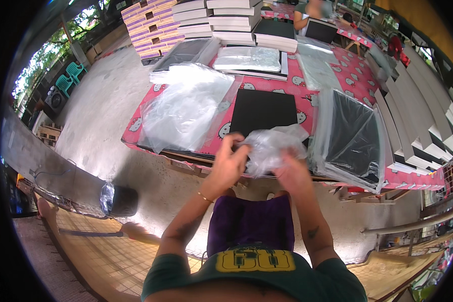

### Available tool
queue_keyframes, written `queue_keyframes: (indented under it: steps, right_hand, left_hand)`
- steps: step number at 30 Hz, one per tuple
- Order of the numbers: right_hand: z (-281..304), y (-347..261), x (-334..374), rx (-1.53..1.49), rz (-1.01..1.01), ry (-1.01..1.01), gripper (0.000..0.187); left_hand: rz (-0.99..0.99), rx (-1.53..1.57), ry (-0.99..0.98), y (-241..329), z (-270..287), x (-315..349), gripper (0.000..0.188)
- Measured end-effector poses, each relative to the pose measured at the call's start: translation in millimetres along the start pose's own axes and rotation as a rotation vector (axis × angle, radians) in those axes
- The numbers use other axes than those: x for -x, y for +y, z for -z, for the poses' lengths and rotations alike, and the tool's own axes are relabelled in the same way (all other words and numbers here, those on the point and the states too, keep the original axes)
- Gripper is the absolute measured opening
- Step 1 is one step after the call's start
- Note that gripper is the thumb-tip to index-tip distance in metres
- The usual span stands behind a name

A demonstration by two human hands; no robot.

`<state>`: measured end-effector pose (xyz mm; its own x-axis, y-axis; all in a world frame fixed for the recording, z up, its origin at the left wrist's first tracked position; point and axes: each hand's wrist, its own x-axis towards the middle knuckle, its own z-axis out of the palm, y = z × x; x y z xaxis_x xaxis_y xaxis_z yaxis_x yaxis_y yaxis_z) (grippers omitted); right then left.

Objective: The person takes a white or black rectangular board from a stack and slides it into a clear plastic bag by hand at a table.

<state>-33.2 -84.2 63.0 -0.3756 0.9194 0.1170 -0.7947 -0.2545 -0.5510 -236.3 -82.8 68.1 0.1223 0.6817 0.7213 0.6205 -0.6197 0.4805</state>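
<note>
A crumpled clear plastic bag (272,148) is bunched between my two hands at the table's near edge. My left hand (231,162) has its fingers curled and closed on the bag's left side. At the right side, my right hand (293,173) grips the plastic, its fingertips blurred by motion. Just beyond the bag, a flat black rectangular panel (264,108) lies on the table, its near part covered by the plastic. To the left spreads a pile of clear plastic bags (186,108). Black panels in clear plastic (352,138) lie stacked to the right.
The table has a pink patterned cover (219,133). Tall stacks of pale-edged panels (231,22) stand at the back, others (412,108) along the right. Another person (302,20) is at a far table. A dark bin (123,200) and a broom (138,232) are at lower left.
</note>
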Motion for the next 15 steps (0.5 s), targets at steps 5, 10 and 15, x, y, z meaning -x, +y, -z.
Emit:
queue_keyframes:
  steps: [5,10,15]
  right_hand:
    - [-16,-64,-2,0.777,0.104,-0.463,0.025]
    - [-71,-58,8,1.934,0.183,-0.384,0.039]
    - [0,-137,21,2.275,-0.175,-0.062,0.056]
  left_hand:
    - [-0.118,0.065,-0.308,-3,38,-19,0.011]
    - [-0.101,-0.288,-0.602,-8,23,-42,0.027]
    - [-0.102,-0.032,-0.362,-33,71,-40,0.04]
